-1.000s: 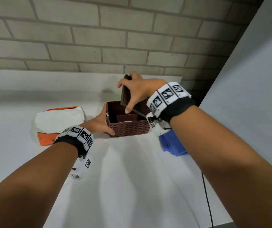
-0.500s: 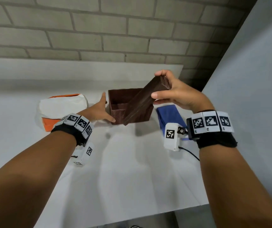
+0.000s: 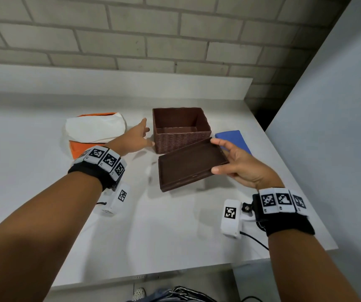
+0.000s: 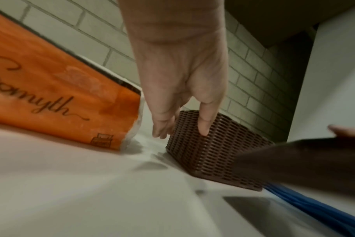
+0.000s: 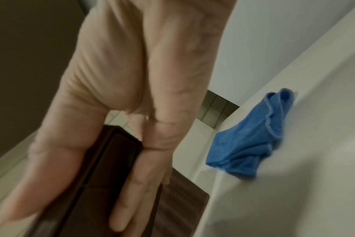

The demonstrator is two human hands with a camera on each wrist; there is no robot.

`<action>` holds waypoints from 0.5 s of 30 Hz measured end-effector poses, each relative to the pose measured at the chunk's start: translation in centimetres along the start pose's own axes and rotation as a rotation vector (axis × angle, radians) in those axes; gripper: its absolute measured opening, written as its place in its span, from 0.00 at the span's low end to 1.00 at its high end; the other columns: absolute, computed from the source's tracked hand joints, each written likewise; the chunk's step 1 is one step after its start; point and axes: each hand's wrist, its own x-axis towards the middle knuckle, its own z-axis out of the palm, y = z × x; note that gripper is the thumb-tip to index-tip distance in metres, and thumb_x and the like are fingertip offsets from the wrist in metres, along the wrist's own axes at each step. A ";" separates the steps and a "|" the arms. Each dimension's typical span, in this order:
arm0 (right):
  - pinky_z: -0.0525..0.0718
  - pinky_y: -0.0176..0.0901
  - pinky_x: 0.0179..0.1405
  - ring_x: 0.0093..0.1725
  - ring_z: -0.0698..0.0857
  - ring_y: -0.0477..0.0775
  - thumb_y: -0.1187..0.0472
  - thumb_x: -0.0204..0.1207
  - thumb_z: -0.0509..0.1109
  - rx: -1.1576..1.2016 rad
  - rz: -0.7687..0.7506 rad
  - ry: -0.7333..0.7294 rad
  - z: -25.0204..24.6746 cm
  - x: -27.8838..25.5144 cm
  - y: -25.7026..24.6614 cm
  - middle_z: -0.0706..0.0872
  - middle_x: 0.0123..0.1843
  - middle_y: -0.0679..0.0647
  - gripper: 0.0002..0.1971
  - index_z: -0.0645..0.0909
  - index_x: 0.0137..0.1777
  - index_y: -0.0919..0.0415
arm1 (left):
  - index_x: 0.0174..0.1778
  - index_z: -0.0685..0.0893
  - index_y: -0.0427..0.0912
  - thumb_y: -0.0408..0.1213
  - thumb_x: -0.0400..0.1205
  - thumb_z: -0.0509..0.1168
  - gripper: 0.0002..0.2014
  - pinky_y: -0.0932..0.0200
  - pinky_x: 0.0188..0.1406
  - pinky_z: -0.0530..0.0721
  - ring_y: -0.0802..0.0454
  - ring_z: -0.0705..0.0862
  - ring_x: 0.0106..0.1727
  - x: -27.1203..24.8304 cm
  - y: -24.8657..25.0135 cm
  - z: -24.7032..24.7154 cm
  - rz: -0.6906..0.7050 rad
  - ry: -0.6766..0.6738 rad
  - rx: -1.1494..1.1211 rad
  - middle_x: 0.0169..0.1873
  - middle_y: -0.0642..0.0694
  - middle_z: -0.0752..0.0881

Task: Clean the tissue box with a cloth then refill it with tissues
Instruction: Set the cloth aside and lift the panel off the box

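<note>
The brown woven tissue box (image 3: 181, 136) (image 4: 209, 149) stands open on the white counter, its inside bare. My right hand (image 3: 235, 162) (image 5: 120, 144) grips the brown lid (image 3: 190, 168) (image 5: 103, 176) by its right end, underside up, low in front of the box. My left hand (image 3: 139, 136) (image 4: 182, 121) lies with straight fingers against the box's left side, its thumb on the front corner. An orange and white tissue pack (image 3: 94, 131) (image 4: 57, 96) lies left of the box. A folded blue cloth (image 3: 233, 139) (image 5: 251, 141) lies to the right.
The white counter (image 3: 175, 232) has a low backsplash against a brick wall (image 3: 175, 29). A grey panel (image 3: 328, 127) rises along the right side. The counter's front edge runs near my forearms, with a cable (image 3: 256, 240) hanging from my right wrist camera.
My right hand lifted the lid off the box, swung it forward and turned it underside up, lowering it in front of the box. My left hand stayed at the box's left side.
</note>
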 end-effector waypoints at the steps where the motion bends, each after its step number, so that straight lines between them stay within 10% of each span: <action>1: 0.90 0.33 0.44 0.54 0.86 0.45 0.87 0.71 0.65 -0.012 0.020 -0.003 0.3 0.1 0.4 0.81 0.61 0.53 0.38 0.65 0.76 0.55 | 0.84 0.42 0.40 0.29 0.81 0.66 0.44 0.49 0.77 0.65 0.40 0.60 0.83 -0.3 0.2 -0.1 0.005 0.008 0.010 0.83 0.37 0.59; 8: 0.78 0.57 0.73 0.74 0.75 0.58 0.74 0.65 0.80 -0.296 0.161 0.109 0.6 1.2 2.5 0.72 0.75 0.58 0.47 0.60 0.80 0.51 | 0.78 0.69 0.43 0.30 0.82 0.64 0.27 0.61 0.49 0.80 0.50 0.80 0.61 -3.4 0.0 -1.6 0.067 0.157 -0.045 0.70 0.45 0.80; 12: 0.69 0.55 0.79 0.78 0.69 0.58 0.62 0.64 0.83 -0.610 0.242 0.128 1.2 1.4 2.1 0.66 0.80 0.53 0.52 0.54 0.83 0.50 | 0.68 0.79 0.41 0.29 0.80 0.66 0.19 0.47 0.64 0.83 0.45 0.84 0.62 -5.2 -1.2 -2.7 0.054 0.196 -0.132 0.58 0.42 0.86; 15: 0.68 0.53 0.79 0.80 0.66 0.59 0.60 0.67 0.81 -0.800 0.268 0.104 1.5 1.9 1.6 0.63 0.82 0.55 0.52 0.50 0.84 0.53 | 0.62 0.82 0.40 0.27 0.79 0.67 0.15 0.60 0.56 0.87 0.46 0.86 0.54 -6.2 -2.2 -3.4 0.038 0.232 -0.177 0.52 0.41 0.86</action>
